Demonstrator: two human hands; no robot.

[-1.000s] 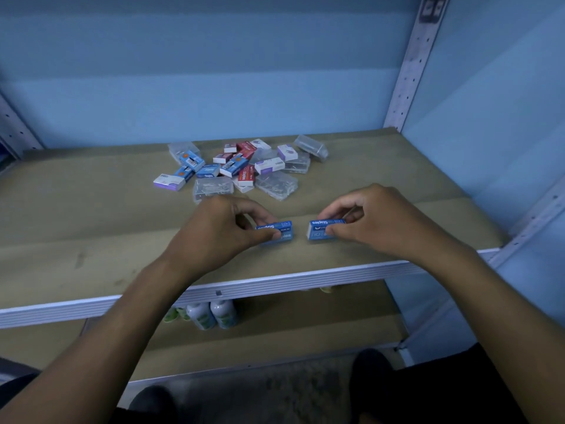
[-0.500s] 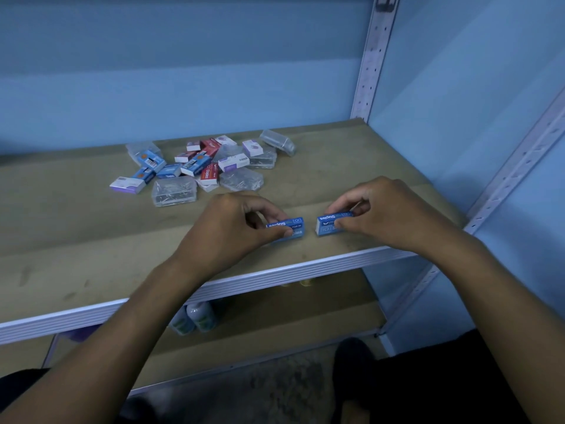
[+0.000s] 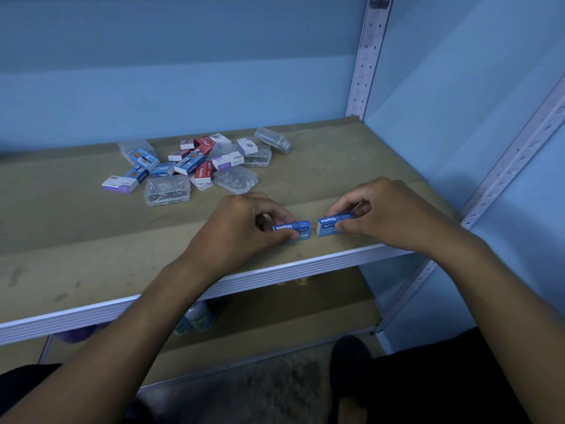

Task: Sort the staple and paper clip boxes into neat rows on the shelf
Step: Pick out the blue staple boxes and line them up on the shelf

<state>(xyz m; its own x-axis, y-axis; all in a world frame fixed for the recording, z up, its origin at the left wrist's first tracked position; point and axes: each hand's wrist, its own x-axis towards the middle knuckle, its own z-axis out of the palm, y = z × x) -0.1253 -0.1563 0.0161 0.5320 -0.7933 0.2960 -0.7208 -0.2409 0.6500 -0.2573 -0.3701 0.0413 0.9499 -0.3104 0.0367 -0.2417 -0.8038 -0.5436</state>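
A jumbled pile of staple and clip boxes (image 3: 195,165) is lying at the back left of the shelf (image 3: 76,240). Near the front edge, the left hand (image 3: 244,228) is pinching one blue Staples box (image 3: 295,229), while just beside it, not touching, the right hand (image 3: 379,212) is pinching a second blue Staples box (image 3: 331,224).

Looks like a storeroom or stockroom — bare blue walls (image 3: 183,71), a slotted metal shelving upright (image 3: 368,56) and plain board shelves (image 3: 61,234) with metal edging. Office supplies lie in a heap of small boxes (image 3: 198,163) — more bottles (image 3: 198,316) stand on the shelf below
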